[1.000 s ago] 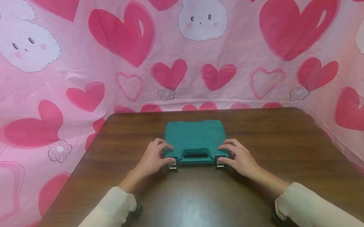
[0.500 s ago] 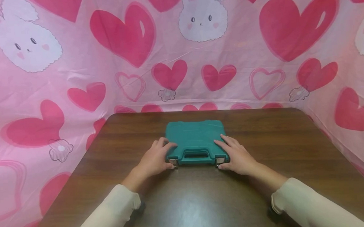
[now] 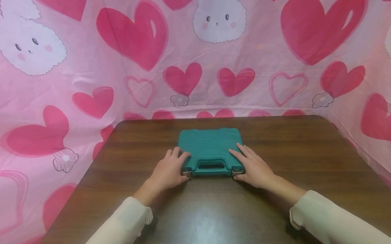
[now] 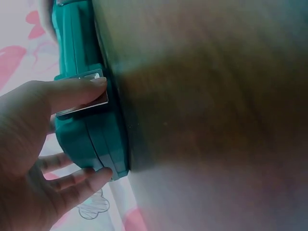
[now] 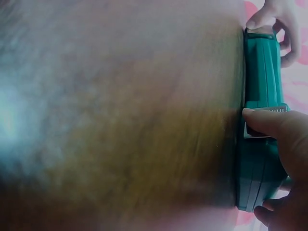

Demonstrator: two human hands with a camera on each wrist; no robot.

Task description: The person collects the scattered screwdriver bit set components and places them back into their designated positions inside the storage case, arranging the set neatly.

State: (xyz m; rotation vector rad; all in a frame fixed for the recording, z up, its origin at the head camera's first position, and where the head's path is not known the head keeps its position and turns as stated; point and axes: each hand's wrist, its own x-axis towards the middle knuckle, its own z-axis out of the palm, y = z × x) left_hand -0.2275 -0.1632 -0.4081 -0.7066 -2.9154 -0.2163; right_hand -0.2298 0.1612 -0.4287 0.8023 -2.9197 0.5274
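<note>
A teal plastic carrying case [image 3: 213, 143] lies flat on the wooden table, its lid down and its handle [image 3: 210, 167] toward me. My left hand [image 3: 166, 170] grips its near left corner, and the thumb presses the left metal latch [image 4: 103, 99]. Some of the left fingers reach over the lid and down the side. At the near right corner my right hand [image 3: 255, 166] holds the case in the same way, its thumb on the right metal latch [image 5: 262, 109]. Two right fingers lie on top of the lid. The contents of the case are hidden.
The brown table [image 3: 200, 217] reaches out around the case on all sides. A pink cloth [image 3: 258, 52] printed with hearts and rabbits hangs behind and beside it. Beige sleeves [image 3: 118, 225] cover both forearms.
Both thumbs have slid to the lower edges of the latches, and the latch plates have swung up toward the case front. The fingers have shifted on the lid. The case stays in place.
</note>
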